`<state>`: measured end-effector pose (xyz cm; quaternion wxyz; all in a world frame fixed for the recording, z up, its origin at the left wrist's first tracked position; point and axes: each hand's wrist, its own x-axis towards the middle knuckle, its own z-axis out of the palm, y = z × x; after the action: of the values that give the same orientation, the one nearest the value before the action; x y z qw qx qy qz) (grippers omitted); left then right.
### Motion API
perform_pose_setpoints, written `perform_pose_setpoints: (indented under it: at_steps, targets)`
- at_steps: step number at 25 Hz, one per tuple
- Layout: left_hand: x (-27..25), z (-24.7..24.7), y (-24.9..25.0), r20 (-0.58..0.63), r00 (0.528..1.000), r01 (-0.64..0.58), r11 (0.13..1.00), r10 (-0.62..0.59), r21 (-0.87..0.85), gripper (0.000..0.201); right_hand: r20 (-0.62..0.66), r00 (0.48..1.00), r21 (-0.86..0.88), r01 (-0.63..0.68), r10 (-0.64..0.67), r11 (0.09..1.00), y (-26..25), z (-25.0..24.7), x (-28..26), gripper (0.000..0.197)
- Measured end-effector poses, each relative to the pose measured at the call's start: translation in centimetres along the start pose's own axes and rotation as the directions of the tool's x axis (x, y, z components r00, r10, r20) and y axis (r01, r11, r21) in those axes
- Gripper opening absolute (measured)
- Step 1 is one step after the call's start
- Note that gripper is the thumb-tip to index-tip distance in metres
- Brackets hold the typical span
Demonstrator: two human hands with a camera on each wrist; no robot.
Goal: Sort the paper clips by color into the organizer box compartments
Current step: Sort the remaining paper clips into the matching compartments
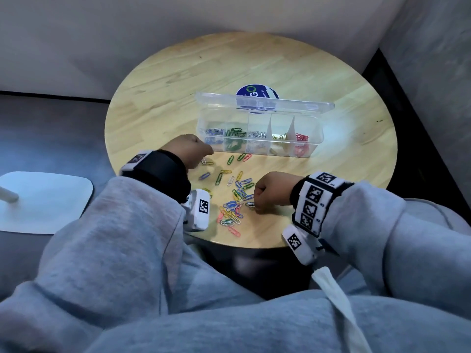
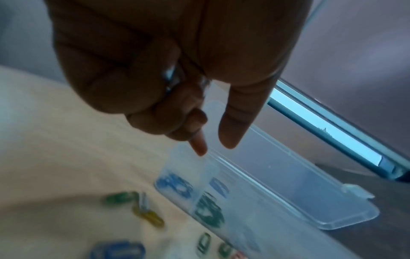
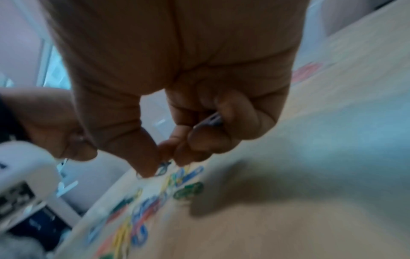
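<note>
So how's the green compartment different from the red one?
The green compartment sits second from the box's left end; the red compartment is at the right end. Green's pile looks fuller than red's. The left hand is nearer green. Both hold a single colour.

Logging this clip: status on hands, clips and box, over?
Left hand curled at the organizer box blue end. Right hand pinching a silver clip at the loose pile. Box open, five colours started. Nothing blocking.

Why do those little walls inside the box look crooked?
Two white dividers in the clear box, either side of the yellow clips, lean sideways, while the others stand straight. Otherwise only unsorted clips lie loose on the table.
</note>
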<state>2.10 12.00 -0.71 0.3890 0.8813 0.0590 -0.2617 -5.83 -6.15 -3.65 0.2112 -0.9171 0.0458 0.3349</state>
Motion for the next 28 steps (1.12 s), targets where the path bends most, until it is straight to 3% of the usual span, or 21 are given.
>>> perform_pose_setpoints:
  at_steps: [2,6,11,17,18,20,22,23,26,28]
  targets:
    - [1.1,-1.0,0.4,-0.058,0.998,-0.008,0.974,0.022,0.224,0.015,0.063,0.998,0.138,-0.003,-0.006,0.990,0.1,-1.2,0.3,0.013]
    - [3.6,-1.3,0.1,-0.112,0.994,0.056,0.828,0.009,0.558,0.028,0.030,0.998,0.487,0.027,-0.047,0.873,0.1,-2.2,1.3,0.023]
    - [6.0,-0.2,-0.4,-0.059,0.991,0.132,0.768,-0.123,0.626,0.032,0.106,0.994,0.645,-0.061,-0.010,0.762,0.9,-2.1,2.4,0.032]
    - [6.7,1.0,-0.1,-0.047,0.991,0.123,0.708,-0.127,0.695,0.034,0.131,0.988,0.789,-0.156,0.085,0.594,1.1,-2.1,3.0,0.023]
    - [6.6,1.0,0.0,-0.042,0.991,0.123,0.707,-0.130,0.696,0.035,0.118,0.991,0.785,-0.136,0.070,0.604,1.1,-2.1,3.1,0.020]
    - [6.1,0.7,0.1,-0.022,0.991,0.116,0.741,-0.135,0.661,0.032,0.060,0.998,0.656,-0.049,0.013,0.753,1.1,-2.1,3.2,0.018]
    - [5.2,0.1,0.0,0.048,0.987,0.110,0.868,-0.152,0.484,0.022,-0.029,0.998,0.410,0.056,-0.049,0.910,0.6,-2.2,3.0,0.022]
    - [4.8,-0.3,0.0,0.099,0.983,0.111,0.931,-0.154,0.348,0.023,-0.072,0.994,0.305,0.104,-0.086,0.947,0.1,-2.2,3.0,0.023]
    - [2.7,-2.0,0.4,0.200,0.976,0.078,0.995,-0.090,0.066,0.026,-0.146,0.973,0.102,0.196,-0.180,0.975,-1.9,-2.3,3.2,0.009]
    - [1.4,-3.3,0.8,0.203,0.978,0.053,0.998,-0.044,-0.040,0.030,-0.134,0.970,-0.015,0.201,-0.202,0.979,-3.3,-2.1,3.7,0.017]
